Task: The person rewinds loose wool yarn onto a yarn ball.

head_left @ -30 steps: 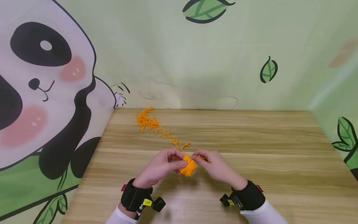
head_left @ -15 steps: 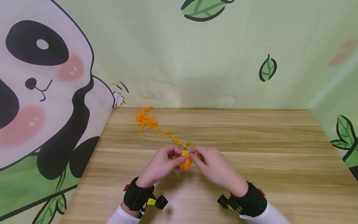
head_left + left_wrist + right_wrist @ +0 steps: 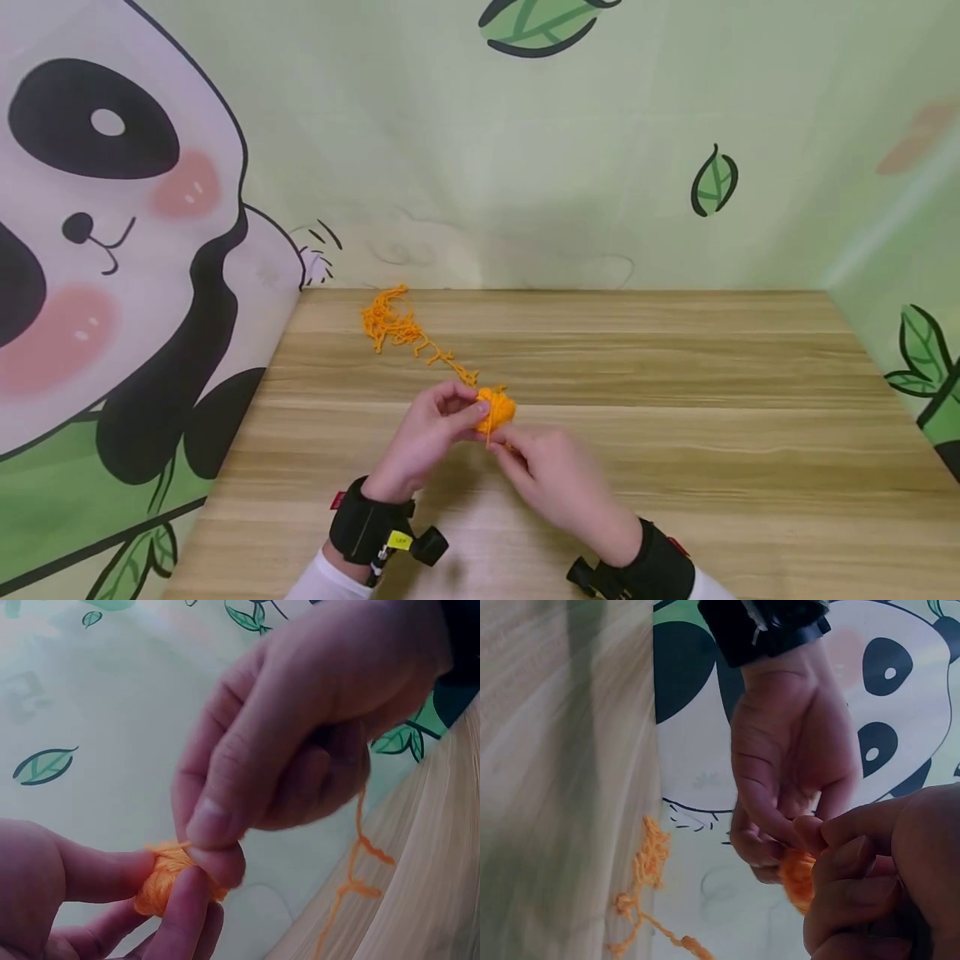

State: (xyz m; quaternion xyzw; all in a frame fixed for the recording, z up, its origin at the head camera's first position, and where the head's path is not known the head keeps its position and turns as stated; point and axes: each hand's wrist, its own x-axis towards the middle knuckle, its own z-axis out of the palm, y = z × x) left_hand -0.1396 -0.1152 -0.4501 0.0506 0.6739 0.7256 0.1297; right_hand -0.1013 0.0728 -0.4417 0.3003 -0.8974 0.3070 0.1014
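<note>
A small ball of orange yarn [image 3: 497, 410] is pinched between the thumb and fingers of my left hand [image 3: 429, 435], above the table. My right hand [image 3: 558, 475] pinches a strand of the yarn just below the ball, thumb against forefinger. In the left wrist view, the right fingertips lie right at the ball [image 3: 166, 881], and a loose strand [image 3: 352, 877] with short side tufts hangs from under the right hand. The right wrist view has the ball [image 3: 799, 879] partly hidden behind the fingers.
A loose heap of tufted orange yarn [image 3: 390, 321] lies at the back left of the wooden table [image 3: 675, 375], its tail running toward the hands. Behind stands a pale green wall [image 3: 555, 167] printed with a panda and leaves.
My right hand has moved from the ball's right side to below it, drawing the strand down across its front. The ball has risen slightly in view and turned in my left fingers.
</note>
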